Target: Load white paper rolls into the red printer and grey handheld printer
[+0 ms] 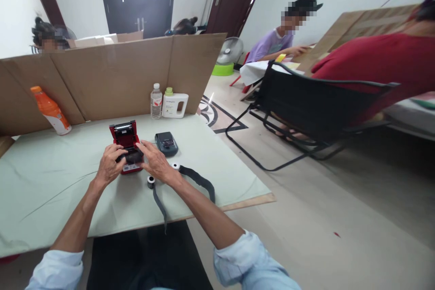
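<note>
1. Red label printer [126,145] sits on the pale green table top [50,181], near the middle and slightly left. Lid is hinged up toward the far side, so the paper bay is exposed.
2. Left hand [109,163] is curled round the printer's near-left corner, fingers resting on the dark front part. It steadies the body rather than lifting it.
3. Right hand [154,159] reaches across from the right, fingers spread and fingertips touching the printer's open bay. It looks loose and mostly open; whether it pinches anything is hidden, cannot tell.
4. Small paper roll [151,181] lies on the table just near of the right wrist. A second roll [175,166] lies just right of that hand, with a dark strap [200,180] trailing beside it.
5. Second printer, dark grey [166,143], is closed, just right of the red one.
6. Judgement on progress: lid open, rolls outside the bay, so loading appears not yet done and the lid is unclosed.
7. Far edge: cardboard screen [112,77], water bottle [156,101], white jug [174,103], orange bottle [50,111] at far left.
</note>
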Action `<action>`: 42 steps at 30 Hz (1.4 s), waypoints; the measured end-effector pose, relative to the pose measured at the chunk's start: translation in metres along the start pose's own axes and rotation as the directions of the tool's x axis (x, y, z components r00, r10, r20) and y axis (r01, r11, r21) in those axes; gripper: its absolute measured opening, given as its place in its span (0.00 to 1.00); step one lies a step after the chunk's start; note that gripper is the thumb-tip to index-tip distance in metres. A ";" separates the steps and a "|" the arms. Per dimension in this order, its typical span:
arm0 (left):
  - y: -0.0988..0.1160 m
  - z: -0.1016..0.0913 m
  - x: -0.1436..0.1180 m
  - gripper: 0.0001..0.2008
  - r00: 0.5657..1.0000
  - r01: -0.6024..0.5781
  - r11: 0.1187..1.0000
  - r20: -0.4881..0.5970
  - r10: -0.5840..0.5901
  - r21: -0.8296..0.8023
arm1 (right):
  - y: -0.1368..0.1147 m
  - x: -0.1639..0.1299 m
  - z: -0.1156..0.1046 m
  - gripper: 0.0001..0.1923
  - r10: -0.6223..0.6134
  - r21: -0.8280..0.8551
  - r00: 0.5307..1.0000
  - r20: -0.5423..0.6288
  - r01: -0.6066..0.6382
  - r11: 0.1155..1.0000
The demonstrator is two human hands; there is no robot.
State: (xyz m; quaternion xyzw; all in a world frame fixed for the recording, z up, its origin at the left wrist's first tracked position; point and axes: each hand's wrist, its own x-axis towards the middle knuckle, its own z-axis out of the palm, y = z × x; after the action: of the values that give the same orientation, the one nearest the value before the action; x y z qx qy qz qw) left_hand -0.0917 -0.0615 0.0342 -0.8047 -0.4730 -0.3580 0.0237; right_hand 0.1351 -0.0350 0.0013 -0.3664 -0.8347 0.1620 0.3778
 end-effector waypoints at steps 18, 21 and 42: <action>-0.012 -0.008 0.037 0.15 0.940 0.326 0.919 0.178 -0.291 -0.220 | -0.031 0.084 -0.032 0.10 0.022 0.266 0.999 -0.036 -0.011 0.964; -0.005 -0.014 0.041 0.14 0.954 0.283 0.932 0.165 -0.250 -0.227 | -0.042 0.083 -0.052 0.10 -0.031 0.328 0.994 -0.102 0.063 0.943; 0.128 0.009 0.055 0.11 0.911 0.003 0.944 0.391 0.134 -0.330 | -0.032 -0.126 -0.156 0.13 0.450 0.422 0.871 -0.198 -0.339 0.841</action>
State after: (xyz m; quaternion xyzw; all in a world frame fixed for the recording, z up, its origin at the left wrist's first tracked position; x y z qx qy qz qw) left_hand 0.0290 -0.0875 0.0991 -0.8701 -0.3746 -0.2537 -0.1955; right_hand 0.2927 -0.1503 0.0578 -0.4729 -0.6292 0.3376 0.5162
